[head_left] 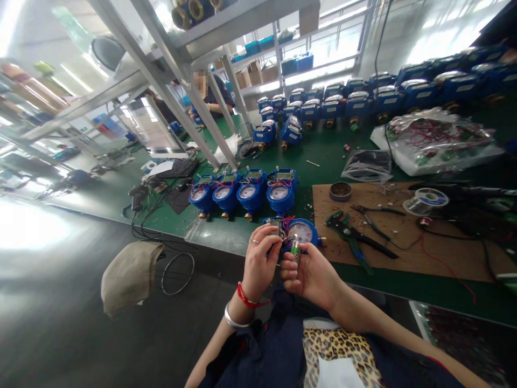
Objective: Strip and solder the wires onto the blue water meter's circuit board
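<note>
While the left hand (260, 264) pinches a round blue meter (301, 231), the right hand (311, 275) grips a green cylinder (295, 251).

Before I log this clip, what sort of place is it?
Most likely an assembly workshop for water meters. Rows of blue meters line the green bench; pliers and a solder spool lie on a work board; the left hand and right hand hold an open meter.

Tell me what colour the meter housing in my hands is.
Blue: the meter housing shows best in the head view.
</note>
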A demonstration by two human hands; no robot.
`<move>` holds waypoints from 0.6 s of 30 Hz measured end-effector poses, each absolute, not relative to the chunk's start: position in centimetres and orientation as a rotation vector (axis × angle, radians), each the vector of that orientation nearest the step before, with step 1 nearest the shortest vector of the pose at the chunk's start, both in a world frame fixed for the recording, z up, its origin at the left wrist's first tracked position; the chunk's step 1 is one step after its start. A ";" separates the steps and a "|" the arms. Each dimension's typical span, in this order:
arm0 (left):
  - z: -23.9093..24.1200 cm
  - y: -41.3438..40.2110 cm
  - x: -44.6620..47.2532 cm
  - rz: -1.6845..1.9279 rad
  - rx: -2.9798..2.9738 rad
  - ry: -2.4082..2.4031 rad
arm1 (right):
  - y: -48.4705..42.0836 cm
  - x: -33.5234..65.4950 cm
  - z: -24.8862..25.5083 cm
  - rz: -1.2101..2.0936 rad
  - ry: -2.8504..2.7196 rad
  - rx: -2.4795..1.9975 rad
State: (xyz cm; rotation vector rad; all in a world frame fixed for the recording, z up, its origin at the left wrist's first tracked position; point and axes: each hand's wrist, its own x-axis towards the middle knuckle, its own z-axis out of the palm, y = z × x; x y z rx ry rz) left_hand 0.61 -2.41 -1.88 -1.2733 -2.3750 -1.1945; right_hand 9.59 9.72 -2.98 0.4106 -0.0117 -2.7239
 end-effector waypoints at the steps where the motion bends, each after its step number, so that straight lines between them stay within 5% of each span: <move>1: -1.9 -2.4 0.6 -1.193 -1.272 -2.375 | 9.7 9.6 -2.9 -2.720 -0.012 0.417; 18: -2.2 -2.8 0.4 -1.185 -1.299 -2.385 | 10.0 9.6 -2.8 -2.705 -0.005 0.420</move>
